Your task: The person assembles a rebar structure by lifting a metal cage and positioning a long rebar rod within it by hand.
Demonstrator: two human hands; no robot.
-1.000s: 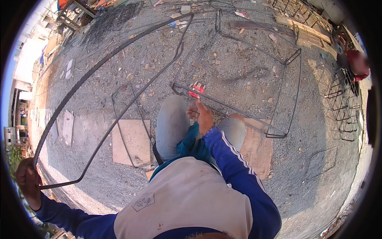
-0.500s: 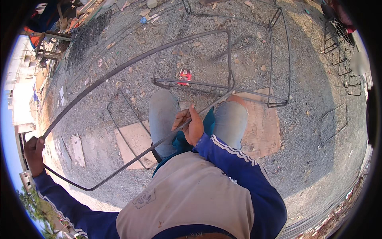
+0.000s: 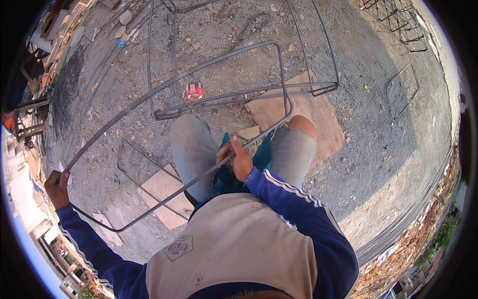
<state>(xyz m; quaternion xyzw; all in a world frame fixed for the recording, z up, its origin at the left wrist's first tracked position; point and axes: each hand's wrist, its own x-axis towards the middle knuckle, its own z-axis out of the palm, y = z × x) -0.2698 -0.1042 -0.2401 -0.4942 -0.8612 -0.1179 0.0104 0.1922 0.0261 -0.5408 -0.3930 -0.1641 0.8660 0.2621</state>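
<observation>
Head view, sole camera: the bent bar hoop (image 3: 149, 93) hangs slantwise in front of you, off the ground, its narrow far end above your right knee (image 3: 301, 130)

Your left hand (image 3: 57, 188): fingers closed round the bar at the hoop's near left end; a short leg passes behind the wrist, so you cannot tell from here whether the ends meet

Your right hand (image 3: 238, 159): between the knees, fingers curled about the hoop's lower side, thumb pointing up; how tight the hold is cannot be told

Around: a larger bar frame (image 3: 324, 89) beyond your knees, partly over a brown board (image 3: 326, 119); a red packet (image 3: 193, 92) near its left corner

Handling, judged: ribbed steel by its look, stiff, springy over the long sides, moderately heavy, not fragile, little slip; the far end would swing if held at one end only. Best hold: one hand near the left end, the other midway along the lower side, clear of cut ends
</observation>
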